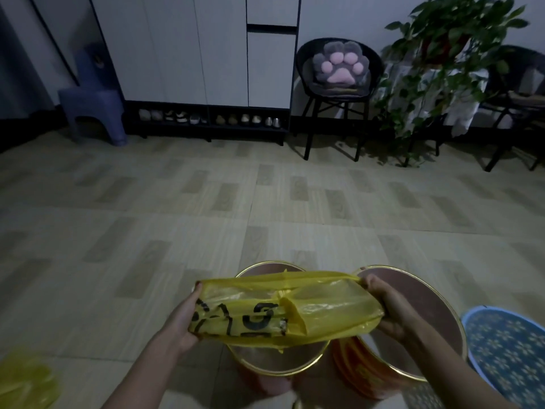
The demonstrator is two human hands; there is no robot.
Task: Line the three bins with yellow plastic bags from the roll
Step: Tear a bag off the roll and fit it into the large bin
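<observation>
A yellow plastic bag point(324, 308) with black printing is stretched open between my hands, just above the bins. My left hand point(184, 317) grips its left edge and my right hand point(389, 308) grips its right edge. Below the bag stands a round orange bin with a gold rim point(274, 370). A second orange gold-rimmed bin point(424, 320) is to its right, partly behind my right forearm. A blue patterned bin point(507, 349) sits at the far right. More yellow plastic point(26, 382) lies at the bottom left corner; I cannot tell if it is the roll.
Tiled floor point(206, 208) spreads ahead. Along the far wall stand a white cabinet with shoes underneath point(206, 116), a purple stool point(91, 110), a black chair with a paw cushion point(339, 69), and a trailing potted plant point(442, 54) on a covered table.
</observation>
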